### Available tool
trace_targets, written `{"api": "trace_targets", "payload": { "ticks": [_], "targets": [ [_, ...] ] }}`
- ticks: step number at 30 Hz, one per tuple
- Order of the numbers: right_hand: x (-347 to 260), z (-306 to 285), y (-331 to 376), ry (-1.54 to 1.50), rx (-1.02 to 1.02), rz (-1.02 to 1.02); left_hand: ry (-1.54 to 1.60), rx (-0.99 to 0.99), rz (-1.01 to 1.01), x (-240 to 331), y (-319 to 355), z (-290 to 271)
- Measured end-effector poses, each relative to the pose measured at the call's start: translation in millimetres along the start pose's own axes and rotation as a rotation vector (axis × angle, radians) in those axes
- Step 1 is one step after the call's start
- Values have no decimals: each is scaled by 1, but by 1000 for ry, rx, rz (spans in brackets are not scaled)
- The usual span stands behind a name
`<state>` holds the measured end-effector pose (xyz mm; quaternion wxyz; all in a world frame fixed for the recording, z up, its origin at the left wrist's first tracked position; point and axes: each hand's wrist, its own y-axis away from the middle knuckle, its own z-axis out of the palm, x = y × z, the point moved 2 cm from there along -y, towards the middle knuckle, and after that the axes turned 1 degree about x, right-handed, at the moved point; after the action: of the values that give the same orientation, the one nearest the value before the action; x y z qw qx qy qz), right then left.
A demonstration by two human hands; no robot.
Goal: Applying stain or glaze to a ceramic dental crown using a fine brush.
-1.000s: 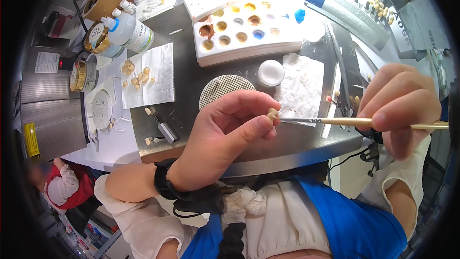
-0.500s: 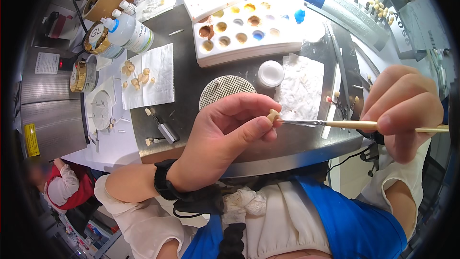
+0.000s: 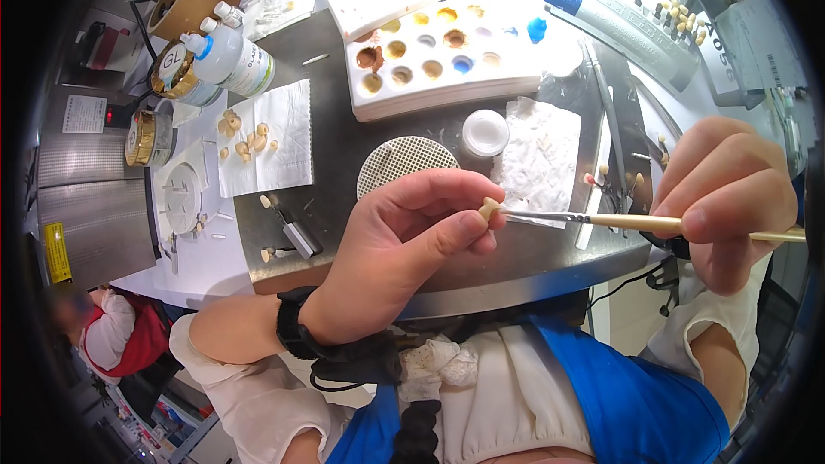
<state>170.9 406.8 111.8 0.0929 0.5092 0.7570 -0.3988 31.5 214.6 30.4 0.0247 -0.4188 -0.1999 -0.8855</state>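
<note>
Tooth pinched in the left hand, brush tip on it, above the counter's near edge.

The left hand (image 3: 404, 241) is closed narrow, thumb and forefinger nipping the small cream tooth (image 3: 490, 206); it looks light, hard, smooth and easily dropped, so a grip on its sides, leaving the top bare, seems best. The right hand (image 3: 726, 198) is curled tight around a thin brush (image 3: 619, 221), whose tip touches the tooth. Farther back on the counter (image 3: 335, 155): honeycomb disc (image 3: 404, 163), white jar (image 3: 485, 131), palette (image 3: 430, 56).

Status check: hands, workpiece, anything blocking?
Left hand pinching small tooth piece. Right hand holding fine brush, tip at the piece. Nothing between them.
</note>
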Motion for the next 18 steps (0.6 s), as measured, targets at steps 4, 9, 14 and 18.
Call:
{"api": "trace_targets", "payload": {
  "ticks": [4, 9, 14, 18],
  "targets": [
    [0, 1, 1, 17, -45, 34, -3, -1, 3, -1, 0, 0],
    [0, 2, 3, -8, 41, 2, -1, -6, 11, -1, 0, -1],
    [1, 1, 2, -13, 11, 18, -10, -2, -3, -1, 0, -1],
    [0, 3, 0, -6, 19, -2, -7, -6, 7, -2, 0, -1]
  ]
}}
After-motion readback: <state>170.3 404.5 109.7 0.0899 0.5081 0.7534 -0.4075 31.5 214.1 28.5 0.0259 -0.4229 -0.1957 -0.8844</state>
